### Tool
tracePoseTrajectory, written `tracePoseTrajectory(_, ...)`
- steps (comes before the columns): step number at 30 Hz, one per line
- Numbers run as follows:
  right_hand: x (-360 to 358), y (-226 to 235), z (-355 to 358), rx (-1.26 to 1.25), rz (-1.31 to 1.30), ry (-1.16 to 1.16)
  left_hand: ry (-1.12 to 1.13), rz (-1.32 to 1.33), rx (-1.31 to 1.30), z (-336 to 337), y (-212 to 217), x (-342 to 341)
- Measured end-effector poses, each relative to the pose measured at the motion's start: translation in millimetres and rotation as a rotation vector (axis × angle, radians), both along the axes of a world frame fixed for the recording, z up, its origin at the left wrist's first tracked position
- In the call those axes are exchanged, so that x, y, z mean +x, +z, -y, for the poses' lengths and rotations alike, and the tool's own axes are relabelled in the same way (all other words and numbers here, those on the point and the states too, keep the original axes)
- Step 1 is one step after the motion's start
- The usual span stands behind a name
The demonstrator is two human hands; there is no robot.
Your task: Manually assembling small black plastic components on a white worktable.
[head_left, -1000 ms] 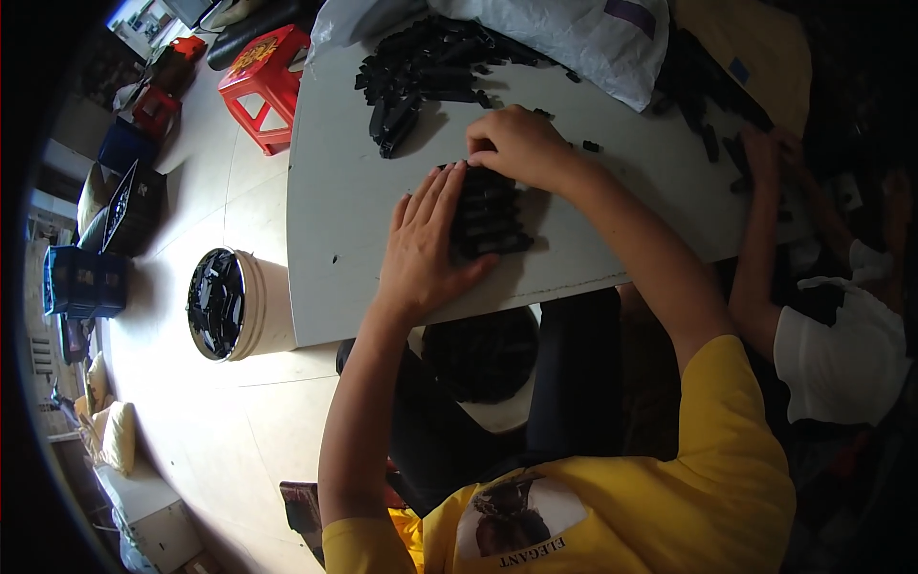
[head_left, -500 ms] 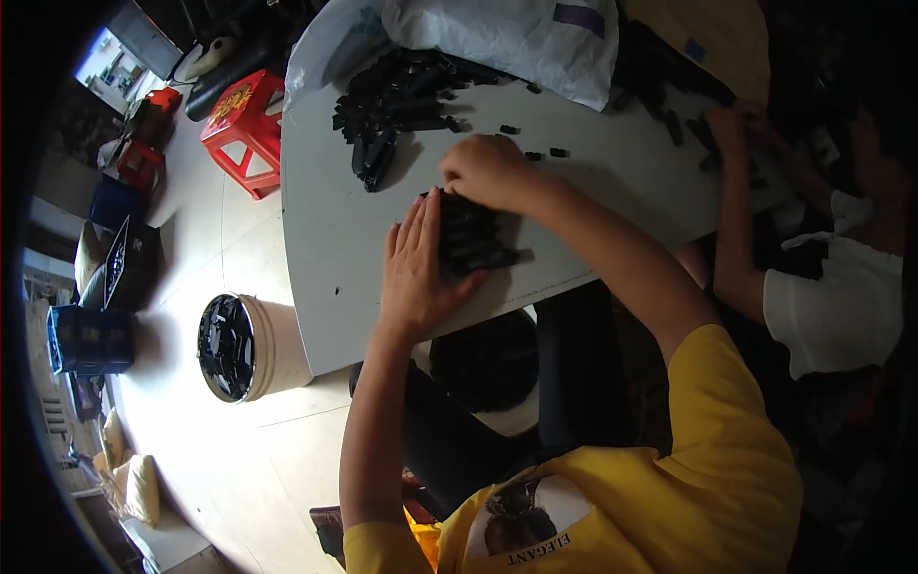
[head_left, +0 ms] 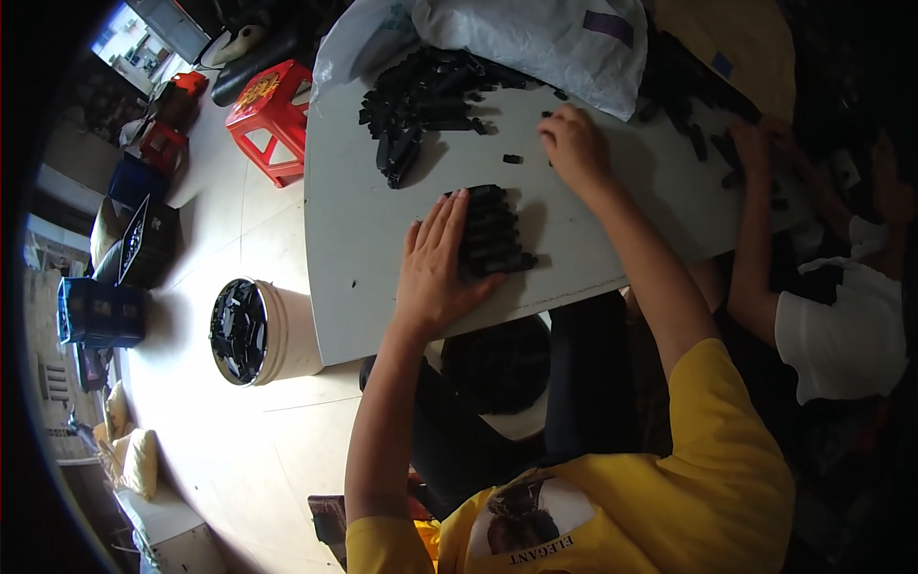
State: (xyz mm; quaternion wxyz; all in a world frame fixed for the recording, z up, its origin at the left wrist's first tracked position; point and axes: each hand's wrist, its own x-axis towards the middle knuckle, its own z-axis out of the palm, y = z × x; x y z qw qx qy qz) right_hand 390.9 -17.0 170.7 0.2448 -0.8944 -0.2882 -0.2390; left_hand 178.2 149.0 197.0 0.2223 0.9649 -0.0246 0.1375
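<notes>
Side by side on the white table (head_left: 373,277), several long black plastic pieces (head_left: 494,232) form a row. My left hand (head_left: 428,263) lies flat along their left side, fingers stretched out and thumb touching the near end. Farther off to the right, my right hand (head_left: 579,153) is down at the tabletop with its fingers curled. Dark bits show by its fingertips, but what they hold, if anything, is hidden. One small black part (head_left: 513,159) lies just left of that hand.
A heap of black pieces (head_left: 411,105) sits at the far left, beside white plastic bags (head_left: 535,43). A bucket of black parts (head_left: 277,330) and a red stool (head_left: 273,120) stand on the floor. At right, another person's hands (head_left: 755,148) are near more black pieces.
My right hand has left the far end of the row and moved right to the small parts. My left hand remains against the row. The whole view has shifted slightly.
</notes>
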Motion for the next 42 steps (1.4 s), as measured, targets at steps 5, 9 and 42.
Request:
tracePoseTrajectory(5,-2,3,-49,0.171,0.018,0.141,-0.013,-0.024,0.011,-3,-1,-1)
tracePoseTrajectory(9,-2,-7,-87,0.077,-0.111,0.056,-0.035,-0.017,-0.032,-2,-3,2)
tracePoseTrajectory(42,14,5,-38,0.422,-0.411,0.261,0.25,-0.099,-0.872,-59,-3,111)
